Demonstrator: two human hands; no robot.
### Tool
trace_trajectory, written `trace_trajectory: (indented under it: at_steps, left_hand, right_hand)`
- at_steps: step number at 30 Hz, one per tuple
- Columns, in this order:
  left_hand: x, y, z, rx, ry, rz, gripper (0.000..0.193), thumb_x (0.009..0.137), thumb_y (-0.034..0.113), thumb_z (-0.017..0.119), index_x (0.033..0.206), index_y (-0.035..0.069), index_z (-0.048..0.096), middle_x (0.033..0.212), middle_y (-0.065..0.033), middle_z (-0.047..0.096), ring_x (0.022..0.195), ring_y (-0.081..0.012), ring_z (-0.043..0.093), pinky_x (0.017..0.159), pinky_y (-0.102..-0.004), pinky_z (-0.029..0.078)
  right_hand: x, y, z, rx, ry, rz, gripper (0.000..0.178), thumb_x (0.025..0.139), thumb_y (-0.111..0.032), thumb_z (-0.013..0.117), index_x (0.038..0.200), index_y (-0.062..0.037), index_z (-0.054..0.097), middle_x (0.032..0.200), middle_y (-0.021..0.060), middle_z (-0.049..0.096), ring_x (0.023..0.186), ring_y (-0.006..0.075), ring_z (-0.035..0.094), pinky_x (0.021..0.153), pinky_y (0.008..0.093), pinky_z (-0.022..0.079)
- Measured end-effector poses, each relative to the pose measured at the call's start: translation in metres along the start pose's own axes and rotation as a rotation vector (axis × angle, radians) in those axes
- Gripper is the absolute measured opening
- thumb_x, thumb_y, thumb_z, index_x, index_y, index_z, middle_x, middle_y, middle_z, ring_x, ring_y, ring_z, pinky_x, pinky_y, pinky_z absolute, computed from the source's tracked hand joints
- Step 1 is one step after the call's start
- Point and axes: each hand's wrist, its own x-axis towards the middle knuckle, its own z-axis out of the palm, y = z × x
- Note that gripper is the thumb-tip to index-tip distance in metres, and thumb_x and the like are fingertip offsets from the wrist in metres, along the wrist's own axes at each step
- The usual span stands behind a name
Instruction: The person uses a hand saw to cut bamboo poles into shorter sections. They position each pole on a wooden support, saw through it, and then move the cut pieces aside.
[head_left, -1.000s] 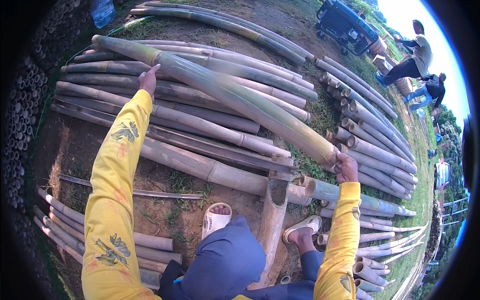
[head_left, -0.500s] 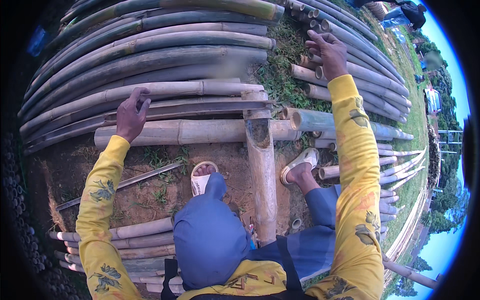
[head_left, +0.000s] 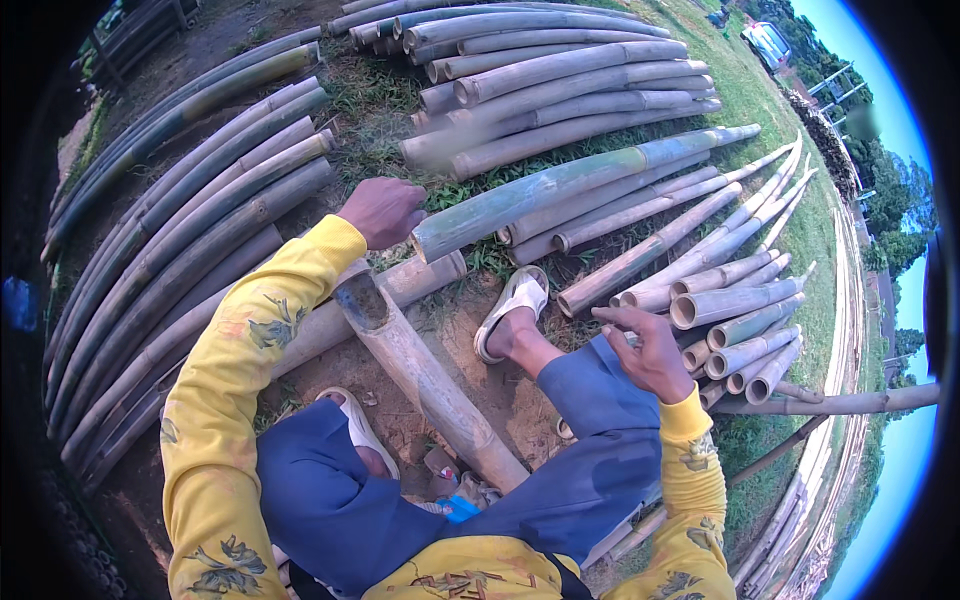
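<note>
My left hand (head_left: 383,213) is closed like a fist, just above the notched end of a thick bamboo post (head_left: 430,380) and beside the cut end of a greenish bamboo pole (head_left: 570,190). Whatever its fingers hold, if anything, is hidden. My right hand (head_left: 648,352) hovers above my right knee, fingers loosely bent and apart, with nothing seen in it. Close by it lie the hollow ends of several short bamboo poles (head_left: 740,310). The post slants between my legs, its notched end by a thick bamboo log (head_left: 320,335) lying crosswise.
Stacked bamboo poles (head_left: 570,90) lie ahead on the grass, with more poles (head_left: 220,190) along the left. My sandalled feet stand on bare soil either side of the post. A pole (head_left: 850,402) crosses at the right. A white vehicle (head_left: 768,45) stands far off.
The view has swung to the right. My left hand has crossed to near the notched post and closed; my right hand has dropped from the far poles to above my knee.
</note>
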Motion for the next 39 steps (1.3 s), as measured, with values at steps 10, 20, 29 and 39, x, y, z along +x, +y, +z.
trace_trajectory:
  at_steps: [10,20,29,39]
  left_hand:
    - [0.164,0.074,0.111,-0.019,0.012,-0.312,0.104,0.056,0.061,0.093,0.125,-0.005,0.051,0.127,-0.023,0.061,0.118,-0.0378,0.064,0.102,-0.0462,0.053]
    - [0.263,0.116,0.118,0.136,-0.029,-0.299,0.107,0.054,0.072,0.09,0.124,-0.003,0.057,0.122,-0.0183,0.067,0.116,-0.0312,0.065,0.1,-0.0434,0.05]
    - [0.277,0.112,0.167,0.277,0.015,-0.347,0.098,0.05,0.065,0.094,0.119,0.001,0.064,0.11,-0.0122,0.073,0.106,-0.026,0.071,0.1,-0.0393,0.046]
    - [0.268,0.13,0.126,0.069,-0.268,-0.305,0.089,0.064,0.061,0.088,0.122,-0.001,0.061,0.113,-0.0185,0.075,0.11,-0.031,0.072,0.119,-0.0493,0.036]
  right_hand:
    - [-0.14,0.091,0.019,-0.025,0.509,0.373,0.033,0.087,-0.007,0.073,0.119,-0.0044,0.073,0.092,0.0081,0.075,0.077,0.0248,0.071,0.076,0.0369,0.053]
    - [-0.117,0.093,0.014,0.042,0.384,0.418,0.036,0.089,-0.019,0.076,0.124,-0.0086,0.073,0.086,0.016,0.075,0.074,0.0322,0.073,0.068,0.041,0.058]
    - [-0.118,0.102,0.013,0.119,0.412,0.465,0.04,0.087,-0.02,0.079,0.126,-0.0113,0.073,0.081,0.0153,0.074,0.071,0.0319,0.073,0.067,0.0414,0.058]
    - [-0.123,0.108,0.012,0.11,0.312,0.51,0.046,0.087,-0.026,0.079,0.13,-0.0122,0.072,0.08,0.0169,0.074,0.071,0.0317,0.074,0.067,0.0426,0.059]
